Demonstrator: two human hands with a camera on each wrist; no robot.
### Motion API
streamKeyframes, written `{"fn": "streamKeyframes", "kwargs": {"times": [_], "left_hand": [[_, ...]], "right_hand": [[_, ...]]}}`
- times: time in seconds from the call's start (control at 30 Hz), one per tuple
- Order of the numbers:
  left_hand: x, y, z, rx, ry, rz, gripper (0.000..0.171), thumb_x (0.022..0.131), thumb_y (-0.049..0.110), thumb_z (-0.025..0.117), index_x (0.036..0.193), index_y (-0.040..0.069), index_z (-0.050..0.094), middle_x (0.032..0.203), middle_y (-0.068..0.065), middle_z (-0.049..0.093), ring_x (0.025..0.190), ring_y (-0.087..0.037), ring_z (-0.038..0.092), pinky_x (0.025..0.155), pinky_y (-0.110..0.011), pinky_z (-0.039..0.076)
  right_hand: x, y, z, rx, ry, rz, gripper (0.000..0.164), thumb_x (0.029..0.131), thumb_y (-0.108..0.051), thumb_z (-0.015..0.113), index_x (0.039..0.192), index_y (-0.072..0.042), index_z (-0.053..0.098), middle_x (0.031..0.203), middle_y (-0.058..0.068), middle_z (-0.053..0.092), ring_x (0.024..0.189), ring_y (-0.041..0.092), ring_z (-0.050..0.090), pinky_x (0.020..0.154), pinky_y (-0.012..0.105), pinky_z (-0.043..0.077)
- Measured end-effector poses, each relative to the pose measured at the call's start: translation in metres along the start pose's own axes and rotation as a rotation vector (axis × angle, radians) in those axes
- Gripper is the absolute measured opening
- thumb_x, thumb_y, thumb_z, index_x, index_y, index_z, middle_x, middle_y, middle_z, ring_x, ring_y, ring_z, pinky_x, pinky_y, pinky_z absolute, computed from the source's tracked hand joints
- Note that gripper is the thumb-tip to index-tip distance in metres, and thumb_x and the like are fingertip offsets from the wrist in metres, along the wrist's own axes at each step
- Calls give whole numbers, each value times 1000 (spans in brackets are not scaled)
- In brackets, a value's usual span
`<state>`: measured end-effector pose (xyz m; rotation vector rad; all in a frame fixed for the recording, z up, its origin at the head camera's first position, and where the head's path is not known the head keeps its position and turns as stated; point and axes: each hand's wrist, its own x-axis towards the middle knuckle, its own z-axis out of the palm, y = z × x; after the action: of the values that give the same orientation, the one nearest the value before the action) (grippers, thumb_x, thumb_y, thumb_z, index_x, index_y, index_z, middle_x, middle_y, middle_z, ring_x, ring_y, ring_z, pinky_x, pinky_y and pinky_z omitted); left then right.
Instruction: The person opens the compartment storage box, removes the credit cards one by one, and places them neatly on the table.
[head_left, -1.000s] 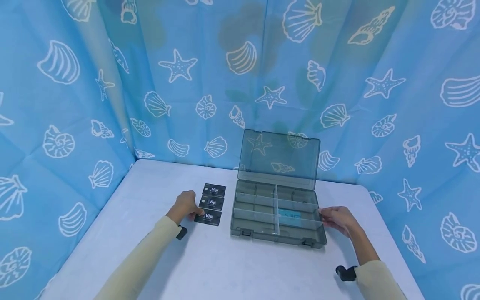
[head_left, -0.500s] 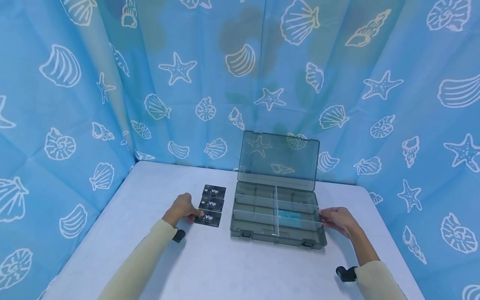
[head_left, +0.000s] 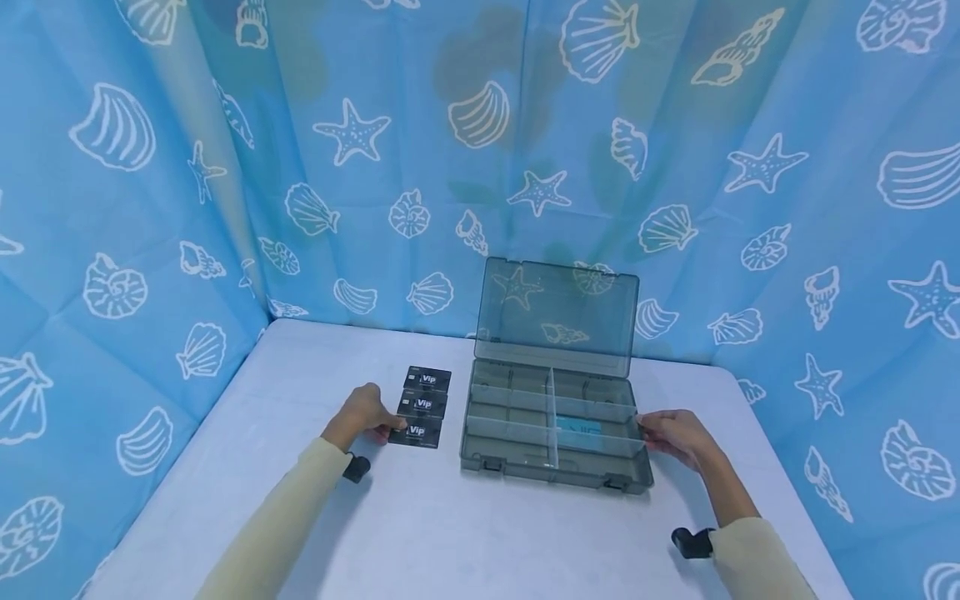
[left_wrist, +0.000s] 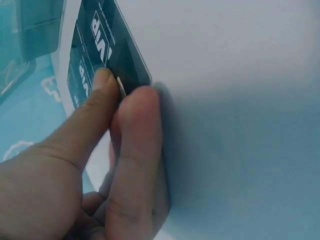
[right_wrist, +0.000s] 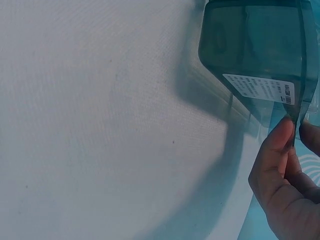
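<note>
Three black cards marked "Vip" lie in a column on the white table. My left hand point(head_left: 367, 414) pinches the left edge of the nearest card point(head_left: 422, 432); in the left wrist view its thumb lies on the card's face point(left_wrist: 131, 62) and a fingertip sits at the edge. Beyond it are the middle card point(head_left: 423, 404) and the far card point(head_left: 429, 380). To their right stands a grey see-through divided box point(head_left: 510, 473) with its lid point(head_left: 558, 312) raised. My right hand point(head_left: 678, 435) pinches the box's right side wall, near a white printed label point(right_wrist: 260, 87).
Clear dividers point(head_left: 517, 432) split the box into several compartments; a light blue flat piece point(head_left: 579, 433) lies in a right-hand one. A blue shell-print curtain point(head_left: 360, 217) hangs behind and at both sides of the white table point(head_left: 420, 533).
The left hand has shifted very slightly left, its thumb still at the nearest card's edge. The box, the cards and the right hand stay in place.
</note>
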<state>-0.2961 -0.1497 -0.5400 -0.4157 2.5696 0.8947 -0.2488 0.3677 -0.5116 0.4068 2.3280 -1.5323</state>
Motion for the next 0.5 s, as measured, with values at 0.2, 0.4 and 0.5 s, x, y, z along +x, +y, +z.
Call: {"fn": "streamKeyframes", "kwargs": {"times": [0.2,0.4,0.5], "left_hand": [[-26,10,-23,0,-38,79,64,78,34,83,113,-10,53,69,-10,67,56,-18,66,68,-32,54],[-41,55,-24,-258,-82,272,51,92,43,66,99,-7,63,75,-12,66,59,-19,67,67,-34,59],[-55,89,-8,-460,-221,419,51,99,39,56,109,-10,62,88,-17,67,72,-22,70,73,-37,59]], "right_hand": [[-3,-4,1,-8,-6,3,51,97,-22,60,129,15,47,100,15,61,82,19,64,77,31,57],[-5,-6,2,-8,-1,2,50,97,-22,61,128,15,48,99,15,61,81,19,64,76,32,57],[-4,-5,3,-7,3,7,51,97,-23,62,128,15,48,99,14,61,80,19,64,75,31,57]]}}
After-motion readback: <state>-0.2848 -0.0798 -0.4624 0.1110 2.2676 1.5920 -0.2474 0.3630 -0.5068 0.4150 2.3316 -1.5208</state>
